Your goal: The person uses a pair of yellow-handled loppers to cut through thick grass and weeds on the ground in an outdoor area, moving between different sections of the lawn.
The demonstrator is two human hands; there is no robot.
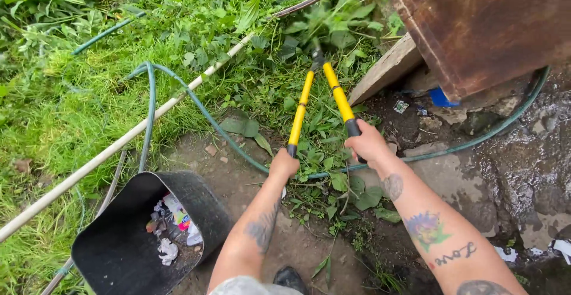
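I hold a pair of long-handled loppers (pixel 303 102) with yellow shafts and black grips, pointed away from me. My left hand (pixel 284 165) is closed round the left grip and my right hand (pixel 367 143) round the right grip. The dark blades (pixel 316 57) are among leafy weeds (pixel 333 30) at the foot of a rusty brown metal box (pixel 488 24). The handles form a narrow V. Leaves partly hide the blade tips.
A black bucket (pixel 202 200) with scraps of litter lies tilted at lower left. A green hose (pixel 202 110) loops over grass and dirt and runs on under the box. A long pale pole (pixel 119 146) crosses diagonally. A wooden plank (pixel 386 69) leans by the box. Wet ground lies at right.
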